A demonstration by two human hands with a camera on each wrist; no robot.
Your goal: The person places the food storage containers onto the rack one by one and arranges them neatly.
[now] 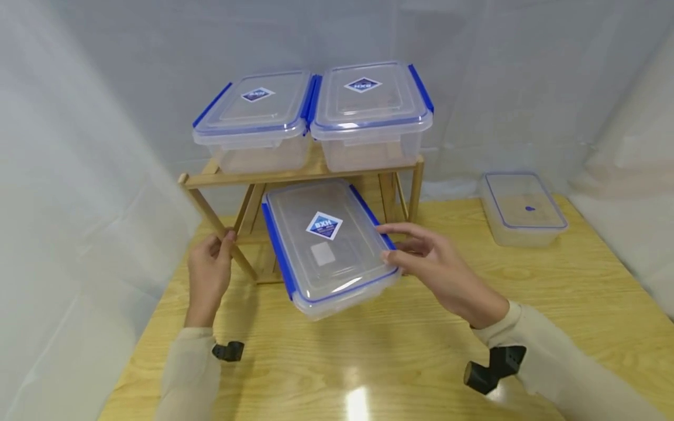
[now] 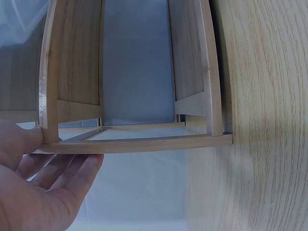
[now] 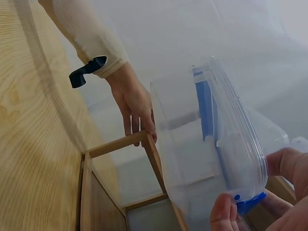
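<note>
A clear plastic food container (image 1: 347, 269) with a blue-edged lid and a diamond label is tilted in front of the lower part of a wooden rack (image 1: 253, 177). My right hand (image 1: 444, 272) grips its right side, thumb on the lid's edge and fingers at the blue side clip. In the right wrist view the container (image 3: 185, 144) appears side-on and see-through. My left hand (image 1: 209, 272) holds the rack's front left upright, around mid-height. The left wrist view has that left hand (image 2: 43, 187) with its thumb and fingers either side of the wooden frame (image 2: 159, 143).
Two lidded containers with blue clips, the left one (image 1: 263, 126) and the right one (image 1: 374, 117), sit side by side on the rack's top shelf. Another lidded container (image 1: 526, 204) stands on the wooden table (image 1: 295, 374) at the back right. Pale sheeting (image 1: 489, 70) hangs behind.
</note>
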